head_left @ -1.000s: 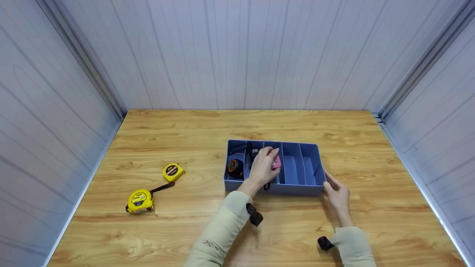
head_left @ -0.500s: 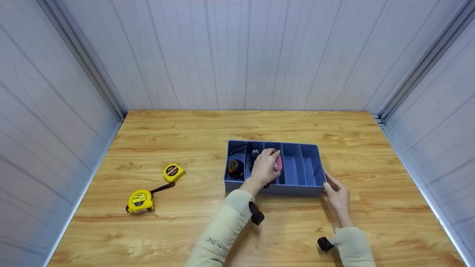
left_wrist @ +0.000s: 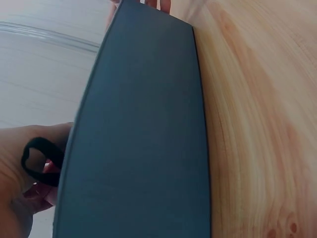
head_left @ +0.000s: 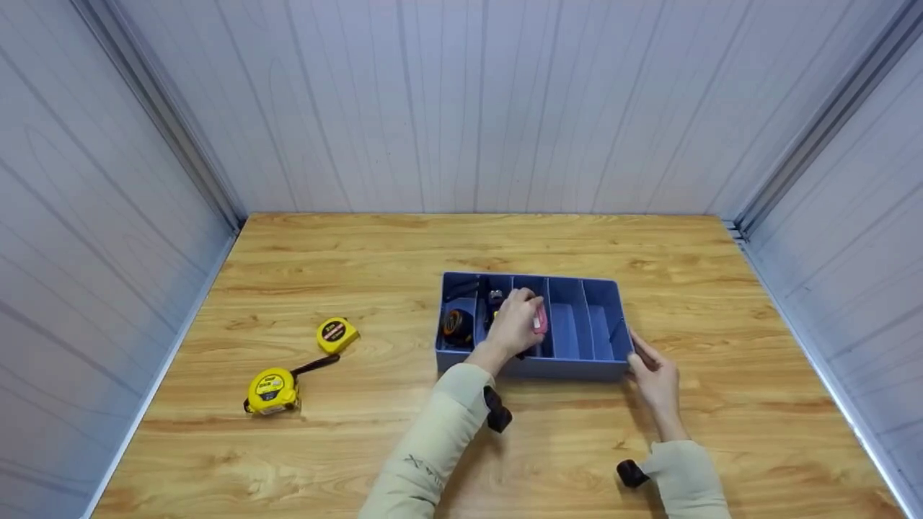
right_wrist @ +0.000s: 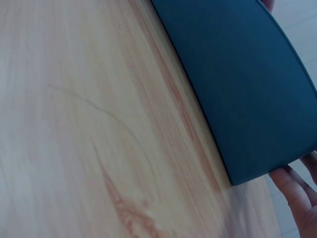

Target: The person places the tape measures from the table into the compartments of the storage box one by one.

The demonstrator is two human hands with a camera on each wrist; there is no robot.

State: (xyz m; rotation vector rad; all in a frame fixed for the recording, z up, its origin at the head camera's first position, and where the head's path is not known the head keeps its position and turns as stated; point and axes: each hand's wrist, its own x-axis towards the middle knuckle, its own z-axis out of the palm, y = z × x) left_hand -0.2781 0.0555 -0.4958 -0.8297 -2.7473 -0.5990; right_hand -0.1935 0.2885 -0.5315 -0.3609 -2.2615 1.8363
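Desk [head_left: 389, 249]: on the left, a larger yellow tape measure [head_left: 272, 389] lay near a smaller yellow tape measure [head_left: 337, 335], both well apart from your blue box [head_left: 570, 370].
First compartment: a dark, orange-ringed item [head_left: 456, 326] sat inside.
Second compartment: a dark item with a silvery part [head_left: 495, 296] showed, partly covered by your left hand [head_left: 514, 326].
Left hand: you had its fingers clamped on a pink item [head_left: 542, 317].
Pink item: you held it at the third compartment, by the right divider; its depth was hidden.
Black loop [left_wrist: 48, 178]: less of it hung over the near wall than a second earlier, which suggested you were drawing it in while the pink item stayed unreleased.
Right hand [head_left: 656, 382]: your fingers, apart and fairly straight, rested against the box's right end, unchanged, probably steadying it.
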